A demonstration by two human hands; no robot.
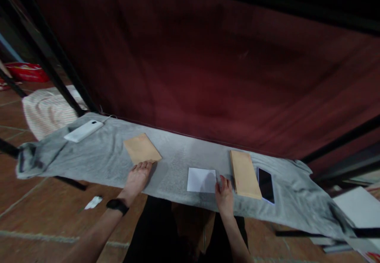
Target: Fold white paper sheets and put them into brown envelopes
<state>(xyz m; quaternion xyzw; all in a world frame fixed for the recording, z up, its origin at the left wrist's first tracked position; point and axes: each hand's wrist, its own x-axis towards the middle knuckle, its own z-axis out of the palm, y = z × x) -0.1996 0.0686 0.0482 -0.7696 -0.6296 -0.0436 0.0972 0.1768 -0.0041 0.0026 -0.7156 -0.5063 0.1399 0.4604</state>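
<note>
A brown paper envelope (pixel 141 146) lies at a slant on the grey cloth. My left hand (pixel 139 176), with a dark band on its wrist, is at the envelope's near corner, fingers together and bent over its edge; the thumb is hidden. To the right, a small white sheet of paper (pixel 200 180) rests flat near the front edge. Beside its right side is my right hand (pixel 225 195), thumb and fingers apart, thumb close to the paper's edge. Just beyond that hand lies a stack of brown envelopes (pixel 246 175).
A dark-screened phone (pixel 266 186) lies right of the stack. At the far left of the cloth-covered surface (pixel 101 158) is a white device (pixel 84 131) with a cable. Dark red fabric (pixel 196 77) hangs behind, between black metal bars (pixel 50 49). Striped cloth (pixel 50 110) hangs at left.
</note>
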